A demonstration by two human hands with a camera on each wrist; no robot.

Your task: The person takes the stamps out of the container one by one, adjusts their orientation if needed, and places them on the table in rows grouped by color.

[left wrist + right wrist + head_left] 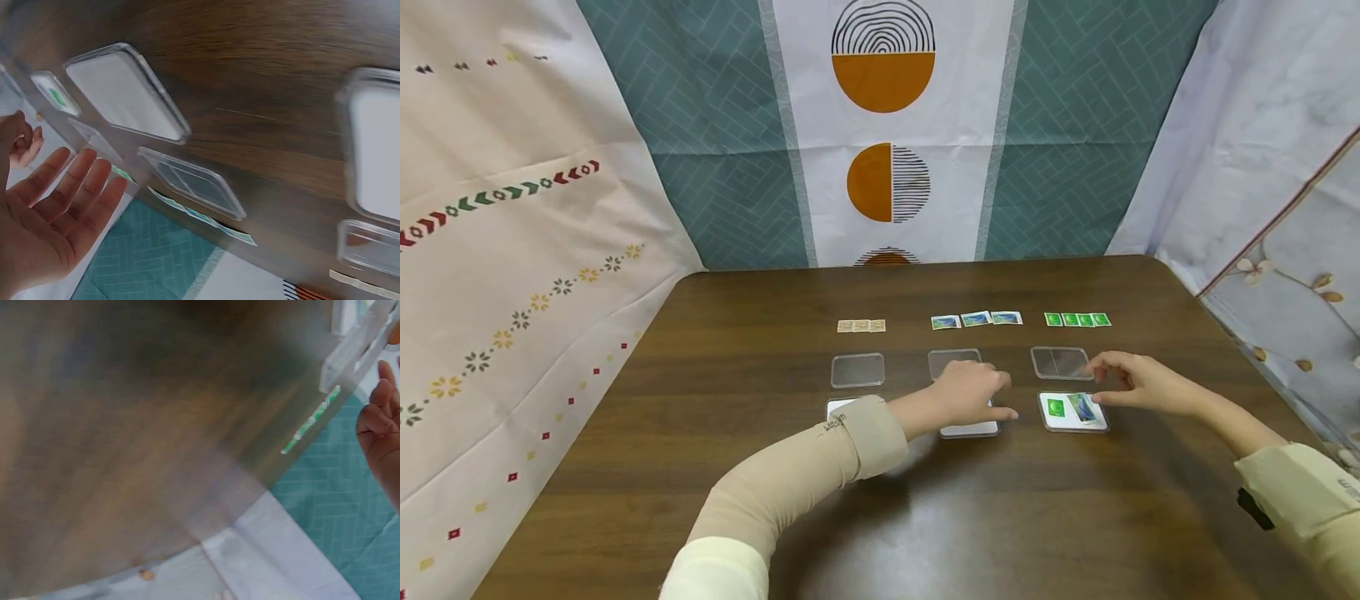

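My left hand [972, 392] reaches over the middle white-lined clear case [970, 431], partly covering it. In the left wrist view its fingers [75, 187] are extended and hold nothing. My right hand [1142, 383] is beside the right case [1075, 427], thumb and index finger apart. On that case lie a small green stamp-like piece [1056, 407] and a tilted landscape picture piece [1082, 408]; the right thumb tip is by the latter's edge, and whether they touch is unclear. The right wrist view is blurred.
Three clear plastic covers, left [857, 371], middle [943, 360] and right [1060, 363], lie behind the cases. Farther back are rows of tan pieces [861, 326], landscape pieces [977, 319] and green pieces [1078, 320]. My left sleeve hides part of the left case [835, 406].
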